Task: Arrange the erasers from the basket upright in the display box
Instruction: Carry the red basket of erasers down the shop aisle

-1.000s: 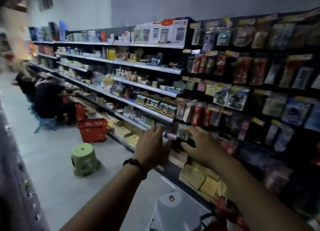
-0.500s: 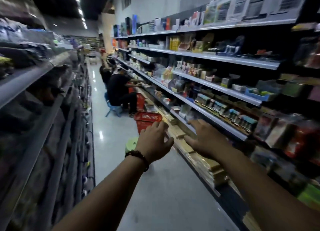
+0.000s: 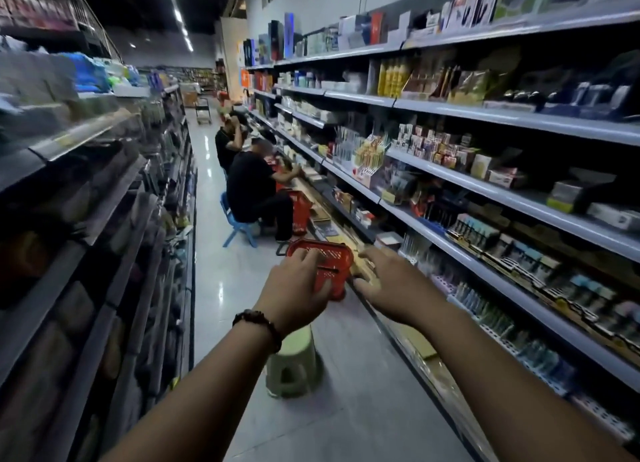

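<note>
Head view along a shop aisle, as I see it from the remote station. Two bare hands are raised side by side at mid-frame. The left hand [image 3: 294,290], with one dark beaded bracelet [image 3: 258,324] at the wrist, has its back to the camera and its fingers loosely curled; I see nothing in them. The right hand [image 3: 393,286] is spread flat, fingers straight and slightly apart, holding nothing.

Between and behind the hands is one red plastic mesh basket [image 3: 334,253]. It appears to stand on the glossy grey floor [image 3: 225,288] against the foot of the grey metal shelving [image 3: 519,198] on the right, and the left hand overlaps its near side. I cannot make out its contents.

A second red basket [image 3: 300,210] stands farther down the aisle beside two seated people in black: the nearer person [image 3: 251,188] on one small blue plastic stool [image 3: 235,226], the farther person [image 3: 225,146] behind. One pale green plastic stool [image 3: 294,371] stands on the floor below the left wrist. The stocked goods on both sides are blurred
</note>
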`<action>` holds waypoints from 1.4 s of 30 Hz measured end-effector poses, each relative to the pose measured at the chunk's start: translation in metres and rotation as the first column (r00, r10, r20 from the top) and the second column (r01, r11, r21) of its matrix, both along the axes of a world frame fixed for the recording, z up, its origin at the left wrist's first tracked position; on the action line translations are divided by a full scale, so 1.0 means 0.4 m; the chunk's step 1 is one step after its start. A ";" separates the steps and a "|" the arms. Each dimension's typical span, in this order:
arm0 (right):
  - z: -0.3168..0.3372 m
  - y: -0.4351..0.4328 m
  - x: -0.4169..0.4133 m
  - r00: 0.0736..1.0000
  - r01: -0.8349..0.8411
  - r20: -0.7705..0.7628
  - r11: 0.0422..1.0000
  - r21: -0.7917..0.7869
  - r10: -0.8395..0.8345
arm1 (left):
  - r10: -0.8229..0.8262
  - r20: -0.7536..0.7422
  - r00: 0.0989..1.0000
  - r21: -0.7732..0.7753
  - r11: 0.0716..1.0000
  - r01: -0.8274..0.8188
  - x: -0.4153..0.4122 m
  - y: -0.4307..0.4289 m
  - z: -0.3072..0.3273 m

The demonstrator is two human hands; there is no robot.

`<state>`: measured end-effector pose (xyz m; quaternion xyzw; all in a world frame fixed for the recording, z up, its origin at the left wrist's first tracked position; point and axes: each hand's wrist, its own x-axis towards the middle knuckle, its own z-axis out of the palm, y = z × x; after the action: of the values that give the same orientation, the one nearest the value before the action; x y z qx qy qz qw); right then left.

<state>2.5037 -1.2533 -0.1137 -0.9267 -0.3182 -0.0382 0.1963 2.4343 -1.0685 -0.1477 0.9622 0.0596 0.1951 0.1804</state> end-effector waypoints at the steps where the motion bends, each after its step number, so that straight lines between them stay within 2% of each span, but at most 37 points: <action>1: -0.010 0.034 0.066 1.000 0.001 -0.002 1.000 0.013 -0.001 | 0.000 -0.005 1.000 0.019 1.000 0.000 0.057 0.032 -0.014; 7: -0.102 0.243 0.481 1.000 -0.010 -0.018 0.999 0.032 0.010 | 0.027 -0.033 0.999 0.091 0.996 -0.024 0.448 0.260 -0.070; 11: -0.128 0.369 0.728 0.994 0.009 -0.105 1.000 0.000 -0.009 | 0.048 -0.104 0.993 0.047 0.998 -0.043 0.663 0.411 -0.078; 16: -0.153 0.559 0.996 0.993 0.011 -0.113 0.998 -0.057 -0.017 | 0.080 -0.118 0.990 -0.002 0.997 -0.081 0.900 0.616 -0.103; 19: -0.199 0.693 1.131 0.992 -0.003 -0.127 0.994 -0.105 -0.010 | 0.078 -0.144 0.986 -0.039 0.996 -0.085 1.031 0.744 -0.165; 24: -0.313 0.937 1.374 0.987 0.010 -0.159 0.996 -0.091 -0.024 | 0.064 -0.146 0.987 -0.090 0.993 -0.078 1.303 0.981 -0.289; 29: -0.415 1.142 1.604 0.965 0.126 -0.212 0.983 -0.131 -0.152 | -0.003 -0.225 0.974 -0.021 1.000 -0.002 1.613 1.234 -0.378; 32: -0.450 1.213 1.722 0.938 0.204 -0.255 0.968 -0.143 -0.236 | -0.061 -0.288 0.956 0.033 0.997 0.073 1.779 1.338 -0.407; 35: -0.501 1.256 1.843 0.917 0.261 -0.278 0.957 -0.123 -0.286 | -0.130 -0.320 0.938 -0.011 0.991 0.134 1.939 1.395 -0.447; 39: -0.584 1.276 2.006 0.897 0.291 -0.310 0.949 -0.117 -0.314 | -0.136 -0.336 0.932 -0.055 0.991 0.125 2.119 1.424 -0.518; 42: -0.650 1.271 2.143 0.891 0.255 -0.351 0.957 -0.140 -0.288 | -0.109 -0.404 0.908 -0.105 0.992 0.072 2.225 1.439 -0.584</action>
<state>3.3610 -0.7448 -0.3736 -0.9605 -0.1444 0.1233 0.2033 3.3241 -0.4928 -0.3812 0.9746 0.0597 -0.0218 0.2147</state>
